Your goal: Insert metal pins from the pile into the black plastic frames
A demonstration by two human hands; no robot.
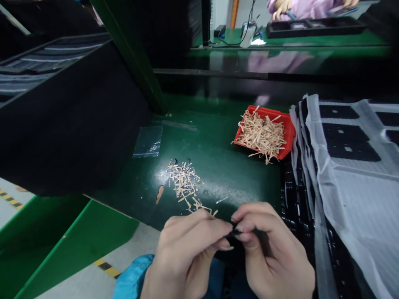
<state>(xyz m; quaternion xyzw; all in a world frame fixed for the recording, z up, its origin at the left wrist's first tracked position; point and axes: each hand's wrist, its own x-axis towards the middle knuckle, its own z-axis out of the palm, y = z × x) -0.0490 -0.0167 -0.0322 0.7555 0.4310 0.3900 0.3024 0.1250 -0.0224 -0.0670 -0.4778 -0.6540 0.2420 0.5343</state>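
Note:
My left hand [193, 245] and my right hand [271, 245] meet near the table's front edge, fingertips almost touching. Both pinch a small black piece [233, 232], mostly hidden by the fingers, so its kind does not show. Just beyond them on the green table [212, 153] lies a loose pile of small tan and clear strips [183, 178]. A single clear strip [222, 199] rests apart, close to my fingers. To the pile's left is a small brown scrap [159, 194].
A red bin [288, 128] heaped with tan strips [263, 133] stands at the back right. Stacked black trays with white sheets [358, 182] fill the right side. A clear plastic bag [148, 142] lies left. A green post [134, 54] rises behind. Across, a person in pink [308, 8] works.

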